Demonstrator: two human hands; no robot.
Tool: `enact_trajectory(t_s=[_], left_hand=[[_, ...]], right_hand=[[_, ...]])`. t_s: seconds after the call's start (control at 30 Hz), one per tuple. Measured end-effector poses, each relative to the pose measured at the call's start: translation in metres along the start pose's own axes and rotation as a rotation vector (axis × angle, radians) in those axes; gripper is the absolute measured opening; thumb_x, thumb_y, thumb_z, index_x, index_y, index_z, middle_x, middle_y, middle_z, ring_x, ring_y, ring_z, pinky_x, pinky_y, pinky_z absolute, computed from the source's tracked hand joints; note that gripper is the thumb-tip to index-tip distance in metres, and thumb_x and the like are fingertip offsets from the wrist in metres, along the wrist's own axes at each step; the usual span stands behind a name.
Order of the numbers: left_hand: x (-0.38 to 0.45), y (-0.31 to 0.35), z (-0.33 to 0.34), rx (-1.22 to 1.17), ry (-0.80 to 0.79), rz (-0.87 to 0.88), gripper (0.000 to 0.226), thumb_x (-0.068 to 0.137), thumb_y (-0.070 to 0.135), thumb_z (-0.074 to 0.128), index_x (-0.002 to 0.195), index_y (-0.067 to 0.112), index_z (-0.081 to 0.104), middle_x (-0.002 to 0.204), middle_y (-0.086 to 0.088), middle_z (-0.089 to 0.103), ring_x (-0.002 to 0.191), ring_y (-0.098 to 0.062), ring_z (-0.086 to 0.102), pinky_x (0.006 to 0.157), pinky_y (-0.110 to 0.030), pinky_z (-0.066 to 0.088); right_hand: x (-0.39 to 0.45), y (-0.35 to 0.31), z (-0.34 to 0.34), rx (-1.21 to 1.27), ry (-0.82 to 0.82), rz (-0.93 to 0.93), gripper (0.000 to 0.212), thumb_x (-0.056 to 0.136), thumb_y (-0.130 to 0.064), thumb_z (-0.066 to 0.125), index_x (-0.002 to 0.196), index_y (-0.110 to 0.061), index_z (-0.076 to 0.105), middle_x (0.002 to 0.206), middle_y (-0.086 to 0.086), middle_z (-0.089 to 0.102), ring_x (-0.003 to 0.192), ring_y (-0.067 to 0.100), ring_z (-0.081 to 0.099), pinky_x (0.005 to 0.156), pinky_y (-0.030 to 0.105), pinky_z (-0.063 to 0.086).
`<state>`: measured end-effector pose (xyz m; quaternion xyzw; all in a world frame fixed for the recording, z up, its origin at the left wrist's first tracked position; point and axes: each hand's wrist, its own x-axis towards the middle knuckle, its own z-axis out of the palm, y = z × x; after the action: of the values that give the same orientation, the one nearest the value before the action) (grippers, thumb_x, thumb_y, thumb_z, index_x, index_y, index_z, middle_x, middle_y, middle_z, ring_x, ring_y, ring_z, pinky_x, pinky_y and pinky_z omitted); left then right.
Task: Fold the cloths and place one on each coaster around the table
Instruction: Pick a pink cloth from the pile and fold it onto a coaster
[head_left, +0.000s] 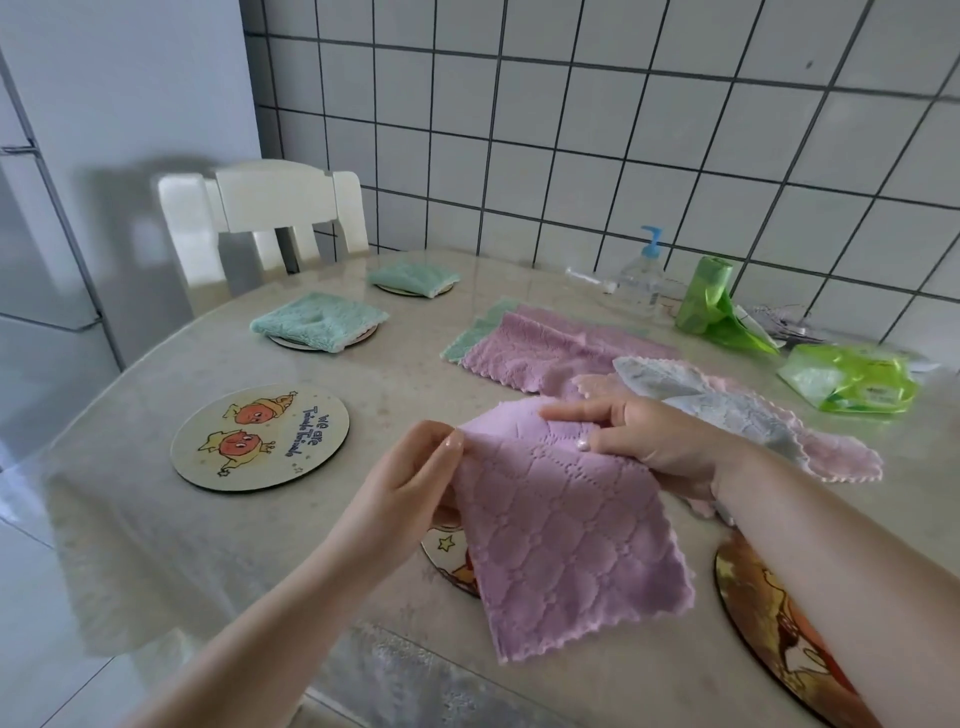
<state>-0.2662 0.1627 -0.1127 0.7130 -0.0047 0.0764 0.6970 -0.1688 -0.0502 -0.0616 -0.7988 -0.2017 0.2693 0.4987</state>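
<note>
From left of frame, I see two folded green cloths (319, 321) already on coasters, one printed coaster (260, 437) bare, while my left hand (415, 478) and right hand (649, 436) pinch the lilac cloth (561, 545) at centre, unfolded pile (550, 348) waiting behind.

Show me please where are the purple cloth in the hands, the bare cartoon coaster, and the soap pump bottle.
purple cloth (561, 540): head view, middle of its quilted face.
bare cartoon coaster (260, 437): head view, centre of the printed top.
soap pump bottle (641, 291): head view, on the clear body below the blue pump.
</note>
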Motion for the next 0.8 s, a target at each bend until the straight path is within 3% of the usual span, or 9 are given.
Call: enact_trajectory(t_s=[0.07, 0.13, 0.2, 0.27, 0.43, 0.5, 0.63, 0.7, 0.8], left_hand=[[0.008, 0.001, 0.002, 0.061, 0.026, 0.068, 0.007, 0.092, 0.012, 0.052, 0.097, 0.016, 0.056, 0.088, 0.001, 0.057, 0.062, -0.003, 0.056, 0.054, -0.022, 0.05], [0.018, 0.0, -0.001, 0.121, 0.009, 0.089, 0.022, 0.091, 0.008, 0.054, 0.109, 0.02, 0.056, 0.108, 0.008, 0.059, 0.086, 0.004, 0.059, 0.071, -0.018, 0.05], [0.027, -0.003, -0.005, 0.248, -0.049, 0.026, 0.037, 0.092, 0.01, 0.053, 0.126, 0.024, 0.05, 0.126, 0.011, 0.052, 0.115, 0.002, 0.048, 0.094, -0.02, 0.041], [0.032, -0.007, -0.009, 0.354, -0.133, -0.093, 0.049, 0.091, 0.013, 0.053, 0.137, 0.022, 0.041, 0.129, 0.012, 0.045, 0.121, -0.002, 0.042, 0.099, -0.026, 0.04], [0.027, -0.006, -0.016, 0.3, -0.205, -0.233, 0.047, 0.095, 0.022, 0.048, 0.139, 0.032, 0.033, 0.109, 0.013, 0.054, 0.097, -0.011, 0.056, 0.086, -0.033, 0.046], [0.022, -0.005, -0.022, 0.285, -0.216, -0.264, 0.045, 0.095, 0.026, 0.045, 0.138, 0.036, 0.035, 0.096, 0.009, 0.059, 0.081, -0.01, 0.057, 0.074, -0.028, 0.045], [0.01, -0.001, -0.027, 0.197, -0.288, -0.321, 0.029, 0.097, 0.024, 0.043, 0.121, 0.038, 0.051, 0.095, -0.003, 0.067, 0.064, -0.013, 0.063, 0.069, -0.035, 0.051], [0.006, 0.001, -0.025, 0.232, -0.311, -0.309, 0.023, 0.098, 0.024, 0.043, 0.111, 0.035, 0.058, 0.089, -0.003, 0.063, 0.059, -0.012, 0.059, 0.061, -0.031, 0.05], [0.001, -0.001, -0.024, 0.196, -0.294, -0.311, 0.023, 0.098, 0.024, 0.042, 0.107, 0.03, 0.063, 0.087, -0.001, 0.06, 0.057, -0.013, 0.054, 0.053, -0.024, 0.045]], right_hand=[[0.0, 0.005, 0.003, 0.093, 0.071, -0.056, 0.042, 0.091, 0.002, 0.047, 0.125, -0.021, 0.057, 0.116, -0.011, 0.06, 0.095, 0.002, 0.065, 0.083, 0.018, 0.051], [0.002, 0.011, 0.008, 0.193, 0.096, -0.066, 0.044, 0.092, 0.002, 0.045, 0.129, -0.02, 0.053, 0.108, -0.001, 0.067, 0.09, 0.012, 0.065, 0.079, 0.021, 0.053], [0.005, 0.021, 0.014, 0.208, 0.128, -0.023, 0.044, 0.092, 0.0, 0.047, 0.131, -0.019, 0.05, 0.117, 0.015, 0.064, 0.094, 0.02, 0.062, 0.082, 0.027, 0.052], [0.008, 0.033, 0.02, 0.143, 0.163, 0.025, 0.046, 0.091, -0.003, 0.051, 0.134, -0.018, 0.048, 0.132, 0.014, 0.053, 0.099, 0.014, 0.061, 0.082, 0.023, 0.05], [0.0, 0.045, 0.029, 0.073, 0.189, 0.029, 0.051, 0.089, -0.016, 0.059, 0.137, -0.021, 0.044, 0.139, -0.008, 0.043, 0.12, 0.002, 0.047, 0.08, 0.007, 0.044], [-0.009, 0.043, 0.03, 0.058, 0.171, 0.011, 0.05, 0.086, -0.028, 0.059, 0.134, -0.026, 0.047, 0.134, -0.014, 0.044, 0.113, -0.009, 0.045, 0.079, 0.003, 0.042], [-0.023, 0.039, 0.036, 0.05, 0.089, 0.017, 0.05, 0.075, -0.044, 0.059, 0.124, -0.04, 0.054, 0.13, -0.02, 0.048, 0.114, -0.005, 0.05, 0.085, 0.016, 0.048], [-0.029, 0.035, 0.038, 0.068, 0.069, 0.029, 0.043, 0.073, -0.043, 0.06, 0.116, -0.039, 0.062, 0.117, -0.02, 0.059, 0.099, -0.002, 0.059, 0.069, 0.02, 0.051], [-0.037, 0.031, 0.036, 0.265, 0.023, 0.07, 0.036, 0.076, -0.034, 0.06, 0.109, -0.025, 0.069, 0.082, -0.004, 0.067, 0.062, 0.005, 0.061, 0.054, 0.021, 0.051]])
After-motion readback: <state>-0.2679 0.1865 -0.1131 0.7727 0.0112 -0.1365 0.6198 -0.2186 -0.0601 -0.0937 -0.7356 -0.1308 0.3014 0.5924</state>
